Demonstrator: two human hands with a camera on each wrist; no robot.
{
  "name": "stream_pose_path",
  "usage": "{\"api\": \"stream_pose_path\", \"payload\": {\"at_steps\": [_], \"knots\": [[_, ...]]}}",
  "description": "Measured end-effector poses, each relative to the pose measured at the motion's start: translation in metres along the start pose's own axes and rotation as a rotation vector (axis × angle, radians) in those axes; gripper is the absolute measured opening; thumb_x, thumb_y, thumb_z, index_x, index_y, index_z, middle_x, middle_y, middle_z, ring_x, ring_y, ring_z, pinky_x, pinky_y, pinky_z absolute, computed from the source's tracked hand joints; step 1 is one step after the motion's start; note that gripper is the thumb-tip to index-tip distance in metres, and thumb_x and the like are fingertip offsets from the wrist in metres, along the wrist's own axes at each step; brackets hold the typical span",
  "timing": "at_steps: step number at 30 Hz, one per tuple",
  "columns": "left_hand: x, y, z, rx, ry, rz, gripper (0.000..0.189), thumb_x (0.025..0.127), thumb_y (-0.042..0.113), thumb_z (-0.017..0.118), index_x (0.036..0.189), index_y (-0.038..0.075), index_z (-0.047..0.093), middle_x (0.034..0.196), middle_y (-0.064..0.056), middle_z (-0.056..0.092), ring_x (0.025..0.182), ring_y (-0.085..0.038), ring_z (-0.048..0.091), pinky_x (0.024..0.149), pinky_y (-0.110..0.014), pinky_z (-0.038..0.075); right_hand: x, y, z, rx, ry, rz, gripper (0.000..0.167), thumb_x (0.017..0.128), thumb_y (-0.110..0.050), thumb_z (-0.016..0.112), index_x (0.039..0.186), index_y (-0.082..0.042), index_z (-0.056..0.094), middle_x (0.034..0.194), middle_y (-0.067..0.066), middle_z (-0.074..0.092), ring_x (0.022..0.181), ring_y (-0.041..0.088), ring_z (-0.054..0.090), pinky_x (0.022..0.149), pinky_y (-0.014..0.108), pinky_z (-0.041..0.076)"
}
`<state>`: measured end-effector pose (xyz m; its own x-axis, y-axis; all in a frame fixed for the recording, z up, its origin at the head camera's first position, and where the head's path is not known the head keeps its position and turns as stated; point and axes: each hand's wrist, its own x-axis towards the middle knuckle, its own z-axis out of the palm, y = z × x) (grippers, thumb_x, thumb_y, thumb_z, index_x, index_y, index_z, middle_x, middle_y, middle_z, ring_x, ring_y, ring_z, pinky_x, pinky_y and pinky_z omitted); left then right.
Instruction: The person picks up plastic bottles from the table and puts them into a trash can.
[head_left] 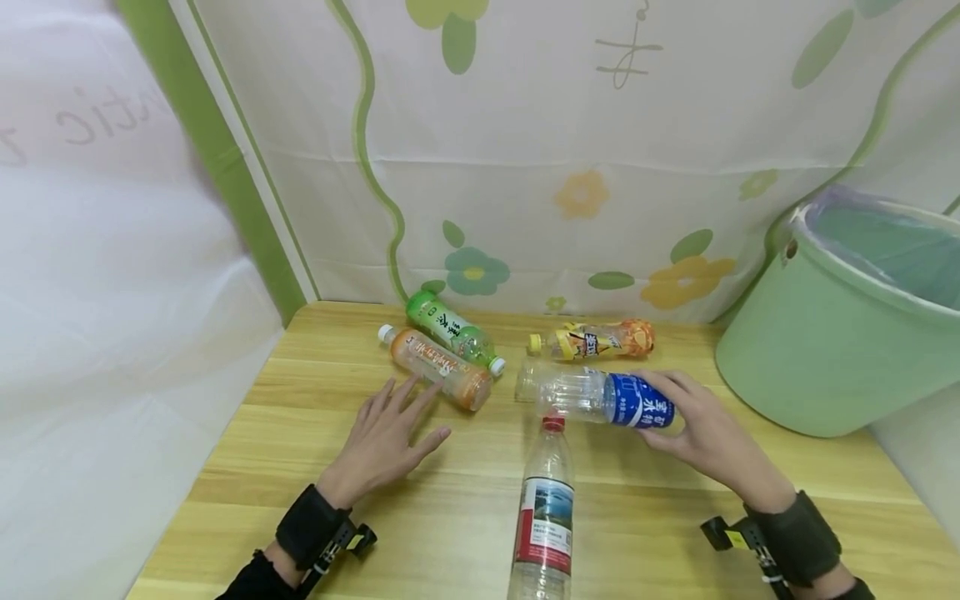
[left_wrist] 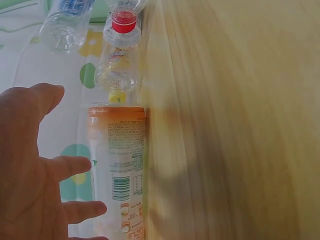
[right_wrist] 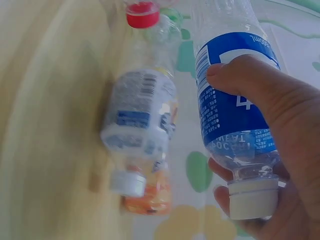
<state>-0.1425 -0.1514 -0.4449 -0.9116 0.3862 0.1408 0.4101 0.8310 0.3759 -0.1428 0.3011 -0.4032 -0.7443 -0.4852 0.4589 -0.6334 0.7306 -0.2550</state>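
My right hand grips a clear plastic bottle with a blue label around its label and capped end. Its white cap shows in the right wrist view. The bottle is raised, its base pointing left. Over on the left, my left hand has its fingers spread just in front of a bottle with an orange and clear wrap; whether they touch is unclear. A green-labelled bottle lies right behind that one. Nearer me lies a red-capped bottle.
A yellow-capped orange drink bottle lies near the back edge. Another clear bottle with a white cap lies under the raised one, mostly hidden in the head view. A lined green bin stands at right. Patterned cloth hangs behind the wooden table.
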Motion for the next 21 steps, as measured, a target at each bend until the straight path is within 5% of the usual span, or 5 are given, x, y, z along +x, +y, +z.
{"api": "stream_pose_path", "payload": {"at_steps": [10, 15, 18, 21], "knots": [[0.001, 0.000, -0.001, 0.009, -0.006, -0.011, 0.074, 0.099, 0.066, 0.047, 0.158, 0.020, 0.041, 0.164, -0.017, 0.025, 0.145, -0.053, 0.017, 0.109, -0.073, 0.019, 0.010, 0.007, -0.036, -0.018, 0.046, -0.021, 0.091, 0.065, -0.009, 0.094, 0.146, -0.009, 0.054, 0.121, 0.020, 0.060, 0.097, 0.040, 0.063, 0.069, 0.056, 0.057], [0.001, 0.000, -0.001, 0.014, -0.011, -0.014, 0.075, 0.099, 0.067, 0.046, 0.158, 0.021, 0.041, 0.164, -0.017, 0.025, 0.145, -0.053, 0.017, 0.110, -0.073, 0.019, 0.016, 0.015, -0.056, -0.031, 0.093, -0.047, 0.074, 0.084, -0.042, 0.083, 0.142, -0.005, 0.057, 0.120, 0.021, 0.060, 0.100, 0.040, 0.062, 0.070, 0.057, 0.057], [0.001, 0.000, 0.000, 0.016, -0.013, -0.015, 0.076, 0.099, 0.068, 0.045, 0.159, 0.022, 0.040, 0.164, -0.017, 0.024, 0.145, -0.053, 0.017, 0.110, -0.073, 0.019, 0.019, 0.018, -0.067, -0.060, 0.112, -0.046, 0.075, 0.082, -0.040, 0.085, 0.142, -0.005, 0.057, 0.119, 0.022, 0.060, 0.098, 0.041, 0.062, 0.068, 0.059, 0.056], [0.001, 0.000, 0.000, 0.015, -0.018, -0.014, 0.076, 0.099, 0.068, 0.044, 0.159, 0.022, 0.039, 0.164, -0.017, 0.024, 0.145, -0.053, 0.017, 0.110, -0.073, 0.019, 0.021, 0.018, -0.078, -0.084, 0.119, -0.034, 0.081, 0.071, -0.018, 0.091, 0.143, -0.005, 0.056, 0.120, 0.023, 0.060, 0.098, 0.042, 0.062, 0.068, 0.061, 0.056]]}}
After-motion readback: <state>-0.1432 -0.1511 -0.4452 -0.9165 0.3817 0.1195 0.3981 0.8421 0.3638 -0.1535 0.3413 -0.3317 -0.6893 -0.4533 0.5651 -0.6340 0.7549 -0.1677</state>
